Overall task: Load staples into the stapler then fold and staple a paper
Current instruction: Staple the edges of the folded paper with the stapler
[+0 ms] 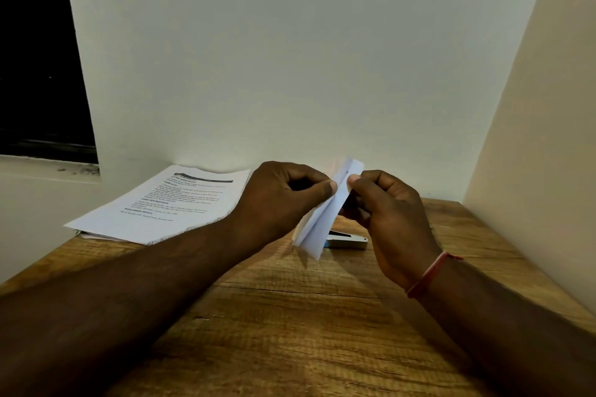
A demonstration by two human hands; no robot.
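Both hands pinch folded paper [317, 222] mid-air: left hand [283, 193], right hand [383, 203].
Probably creasing; stapler [346, 240] parked beneath, within reach.

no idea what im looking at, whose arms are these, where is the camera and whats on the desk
No machine here: these are a person's two bare arms, seen from one camera worn on their head, looking forward and down. The left hand and right hand each pinch a folded paper, held up off the wooden table. Behind the paper, partly hidden, a silver stapler lies on the table. Further left sits a stack of printed sheets. A red thread circles the right wrist.
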